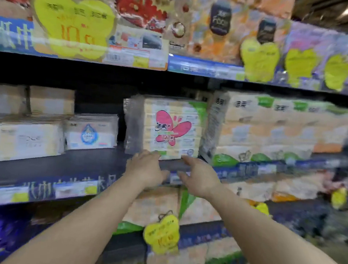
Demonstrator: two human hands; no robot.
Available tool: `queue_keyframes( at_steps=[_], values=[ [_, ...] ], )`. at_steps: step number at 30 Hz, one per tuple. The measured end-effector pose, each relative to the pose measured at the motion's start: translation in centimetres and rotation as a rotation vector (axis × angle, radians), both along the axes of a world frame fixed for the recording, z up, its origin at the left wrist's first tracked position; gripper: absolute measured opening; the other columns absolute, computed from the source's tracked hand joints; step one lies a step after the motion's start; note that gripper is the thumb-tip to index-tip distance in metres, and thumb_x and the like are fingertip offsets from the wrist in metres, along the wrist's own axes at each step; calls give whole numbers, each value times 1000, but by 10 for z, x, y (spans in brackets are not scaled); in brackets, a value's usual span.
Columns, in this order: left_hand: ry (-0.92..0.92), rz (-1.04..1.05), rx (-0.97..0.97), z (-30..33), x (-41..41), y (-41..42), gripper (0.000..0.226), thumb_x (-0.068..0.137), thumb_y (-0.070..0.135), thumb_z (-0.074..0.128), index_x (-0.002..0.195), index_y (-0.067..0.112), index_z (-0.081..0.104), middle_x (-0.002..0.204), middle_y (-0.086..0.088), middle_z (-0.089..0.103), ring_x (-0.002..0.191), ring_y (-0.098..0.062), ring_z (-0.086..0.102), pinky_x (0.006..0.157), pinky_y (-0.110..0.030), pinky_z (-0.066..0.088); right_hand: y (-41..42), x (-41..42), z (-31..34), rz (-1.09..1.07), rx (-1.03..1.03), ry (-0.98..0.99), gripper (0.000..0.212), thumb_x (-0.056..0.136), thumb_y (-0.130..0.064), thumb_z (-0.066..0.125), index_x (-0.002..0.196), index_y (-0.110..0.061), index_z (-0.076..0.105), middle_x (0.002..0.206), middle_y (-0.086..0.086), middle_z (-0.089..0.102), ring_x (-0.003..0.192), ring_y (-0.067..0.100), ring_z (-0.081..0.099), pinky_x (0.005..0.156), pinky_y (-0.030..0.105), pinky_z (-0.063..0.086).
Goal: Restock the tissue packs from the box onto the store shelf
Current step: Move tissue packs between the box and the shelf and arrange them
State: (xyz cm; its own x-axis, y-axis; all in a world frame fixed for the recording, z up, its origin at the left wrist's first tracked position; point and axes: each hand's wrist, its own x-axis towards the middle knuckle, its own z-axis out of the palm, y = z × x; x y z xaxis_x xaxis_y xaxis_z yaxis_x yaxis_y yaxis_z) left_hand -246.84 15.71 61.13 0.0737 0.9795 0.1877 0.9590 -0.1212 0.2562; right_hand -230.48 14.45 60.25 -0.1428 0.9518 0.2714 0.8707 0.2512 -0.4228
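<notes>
Supermarket shelving is filling the whole view, blurred by motion. Nearest, both bare forearms are reaching forward and up. Left hand (145, 170) is hovering at the dark shelf (65, 164) edge, fingers loosely spread and gripping nothing, fingertips just at the bottom of the tissue pack (172, 128). Right hand (199, 177) is sitting just beside it, fingers likewise extended and apart, holding nothing. That pack, with its pink butterfly label, is standing upright on the middle shelf, right in front of both hands. Taller stacked tissue packs (274, 128) are crowding its right side; white flat packs (91, 132) are lying well to its left. Above, yellow butterfly price tags (73, 22) are hanging from the top shelf.
</notes>
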Motion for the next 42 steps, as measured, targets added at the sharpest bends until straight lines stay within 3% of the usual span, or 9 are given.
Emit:
queue_keyframes(
  at_steps=[5, 8, 12, 18, 21, 25, 30, 33, 42],
  values=[
    [93, -242, -73, -23, 186, -60, 73, 83, 61, 52, 144, 25, 33, 147, -10, 37, 134, -32, 38, 107, -42, 37, -89, 183, -24, -324, -23, -323, 58, 92, -50, 48, 142, -23, 37, 140, 10, 48, 127, 32, 43, 98, 42, 44],
    [101, -406, -58, -36, 283, -91, 68, 82, 59, 53, 141, 29, 37, 145, -9, 40, 132, -31, 39, 107, -41, 36, -136, 268, -38, -470, -28, -427, 59, 90, -53, 46, 139, -22, 37, 136, 10, 46, 126, 35, 41, 95, 44, 41],
    [107, -558, -113, -56, 390, -115, 66, 86, 63, 44, 143, 32, 33, 150, -7, 33, 135, -33, 34, 107, -45, 33, -181, 361, -62, -613, -98, -391, 63, 92, -51, 44, 147, -26, 30, 147, 9, 37, 135, 32, 32, 105, 45, 35],
    [125, -729, -256, -101, 519, -110, 70, 89, 54, 53, 148, 32, 22, 157, -5, 17, 144, -32, 16, 113, -48, 24, -202, 475, -101, -762, -258, -344, 64, 94, -53, 42, 150, -28, 23, 154, 8, 27, 141, 31, 23, 112, 47, 27],
    [119, -783, -303, -131, 577, -87, 73, 88, 52, 54, 149, 31, 19, 153, -6, 22, 141, -31, 19, 115, -48, 25, -185, 529, -122, -806, -304, -370, 63, 94, -52, 43, 149, -28, 24, 153, 8, 29, 139, 30, 25, 110, 45, 28],
    [114, -795, -341, -166, 652, -38, 69, 87, 50, 55, 146, 31, 24, 145, -5, 32, 135, -30, 29, 110, -47, 30, -146, 601, -146, -847, -423, -325, 66, 95, -48, 43, 151, -27, 17, 153, 7, 28, 141, 29, 24, 112, 44, 28],
    [159, -808, -432, -201, 723, 16, 72, 88, 48, 54, 148, 29, 19, 151, -6, 28, 137, -33, 27, 111, -52, 28, -94, 678, -176, -854, -494, -309, 68, 93, -41, 47, 152, -27, 16, 150, 7, 34, 135, 29, 33, 105, 41, 37],
    [135, -782, -471, -222, 751, 40, 71, 89, 49, 53, 149, 30, 19, 153, -7, 26, 137, -33, 28, 110, -47, 31, -71, 713, -196, -835, -589, -312, 68, 94, -37, 47, 152, -28, 14, 147, 10, 36, 131, 30, 36, 102, 40, 38],
    [39, -508, -724, -330, 809, 86, 74, 88, 50, 55, 150, 28, 20, 155, -9, 25, 143, -31, 23, 114, -38, 25, 4, 829, -293, -662, -772, -301, 59, 95, -33, 44, 150, -28, 21, 142, 9, 42, 129, 30, 40, 101, 41, 41]
  ],
)
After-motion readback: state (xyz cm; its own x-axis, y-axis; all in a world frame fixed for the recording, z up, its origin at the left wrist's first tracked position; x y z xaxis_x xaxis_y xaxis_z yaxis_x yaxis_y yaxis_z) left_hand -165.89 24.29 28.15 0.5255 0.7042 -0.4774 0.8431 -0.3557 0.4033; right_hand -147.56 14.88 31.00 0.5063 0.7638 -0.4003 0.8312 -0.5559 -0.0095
